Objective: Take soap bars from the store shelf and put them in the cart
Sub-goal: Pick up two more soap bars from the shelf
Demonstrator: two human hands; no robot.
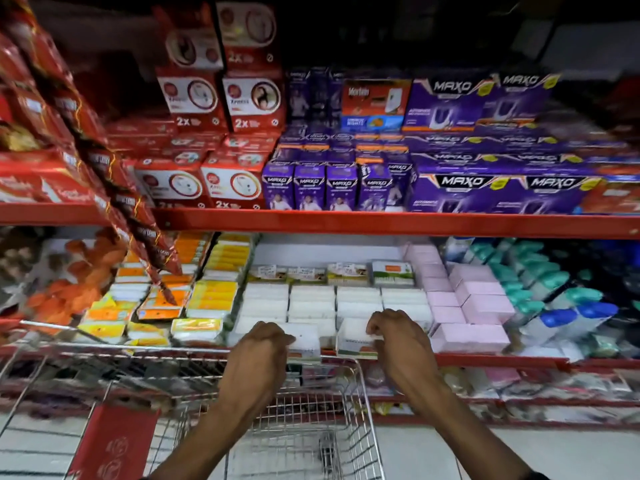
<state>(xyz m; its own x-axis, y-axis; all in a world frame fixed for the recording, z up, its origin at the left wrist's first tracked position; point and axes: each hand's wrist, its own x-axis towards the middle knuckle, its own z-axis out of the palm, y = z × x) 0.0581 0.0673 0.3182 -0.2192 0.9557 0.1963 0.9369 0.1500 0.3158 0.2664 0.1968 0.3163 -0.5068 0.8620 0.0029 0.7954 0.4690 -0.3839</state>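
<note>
White boxed soap bars [311, 303] lie stacked in rows on the lower red shelf [485, 362], straight ahead. My left hand [263, 344] grips one white soap box [306, 341] at the shelf's front edge. To its right, my right hand [398, 337] grips another white soap box [353, 342] with a green and orange label. Both boxes sit at the front of the stack, just above the far rim of the wire cart [360, 403]. The cart's basket below my forearms looks empty where visible.
Yellow and orange soap packs [211, 296] fill the shelf to the left, pink boxes [474, 306] to the right, then teal and blue bottles [554, 306]. Red sachet strips [114, 188] hang at the left. The upper shelf [381, 221] holds red and purple boxes.
</note>
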